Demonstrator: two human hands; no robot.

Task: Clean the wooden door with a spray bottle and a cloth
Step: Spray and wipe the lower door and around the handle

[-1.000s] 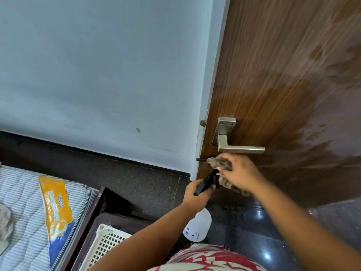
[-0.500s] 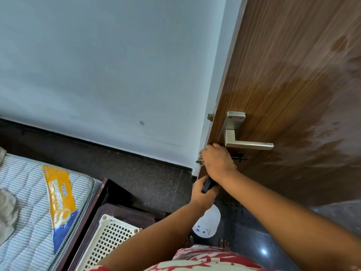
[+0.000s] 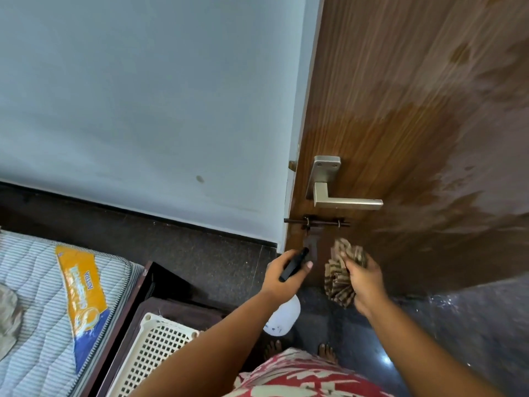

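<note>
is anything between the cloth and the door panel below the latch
Nothing visible does. The cloth, bunched in the right hand, hangs just in front of the wooden door, below the sliding bolt. The spray bottle in the left hand sits off to the left.

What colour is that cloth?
The cloth is brown and tan, in a ribbed stripe pattern; the head view shows it.

Brown wood-grain door [image 3: 400,96], darker wet blotches right. Silver handle [image 3: 337,196], dark bolt [image 3: 317,223]. Pale blue-grey wall [image 3: 143,96]. Tan-and-brown striped cloth [image 3: 342,277]. White spray bottle [image 3: 282,319], black head. Grey-striped mattress [image 3: 37,282], orange-and-blue label. Cream lattice basket [image 3: 154,348]. Red-and-cream patterned garment [image 3: 300,376].
</note>
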